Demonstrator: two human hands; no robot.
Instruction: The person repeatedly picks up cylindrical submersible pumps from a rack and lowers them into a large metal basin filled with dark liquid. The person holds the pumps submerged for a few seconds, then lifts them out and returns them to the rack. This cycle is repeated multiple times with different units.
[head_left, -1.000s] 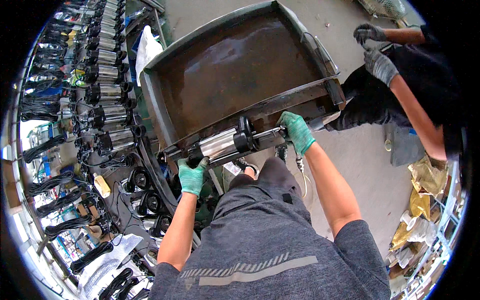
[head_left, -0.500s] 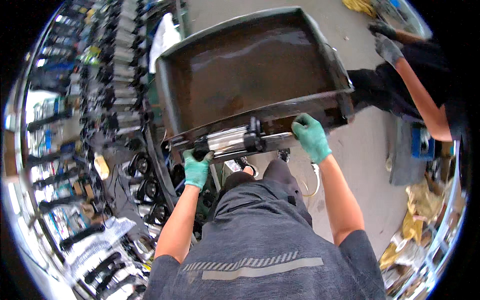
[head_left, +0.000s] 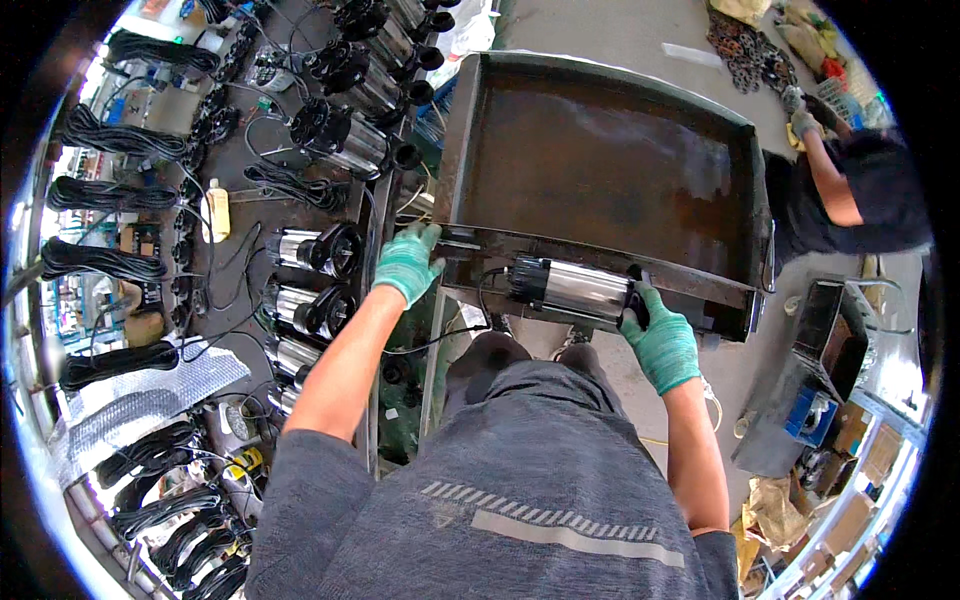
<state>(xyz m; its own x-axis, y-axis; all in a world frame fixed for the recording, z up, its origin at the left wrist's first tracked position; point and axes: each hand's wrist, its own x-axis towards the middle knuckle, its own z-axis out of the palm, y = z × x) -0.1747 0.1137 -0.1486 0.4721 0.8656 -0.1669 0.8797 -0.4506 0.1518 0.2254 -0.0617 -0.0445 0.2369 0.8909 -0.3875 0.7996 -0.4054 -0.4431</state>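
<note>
A steel cylindrical pump with black ends lies across the near ledge of a dark metal tank. My right hand, in a green glove, is closed around the pump's black right end. From the left end a black cable hangs and runs left. Beside the tank's near left corner is my left hand, also green-gloved, its fingers apart and nothing in it. Its fingertips reach the tank's edge; whether they press on it I cannot tell. Thin metal rods lie just right of those fingertips.
Left of me a long bench carries several similar pumps, coiled black cables and a pale yellow bottle. A co-worker in dark clothes bends at the right. Beyond lies a pile of metal rings; a blue box stands lower right.
My left hand has left the pump's left end and moved to the tank's corner. My right hand has gone from a rod to the pump's right end. The view has shifted left.
</note>
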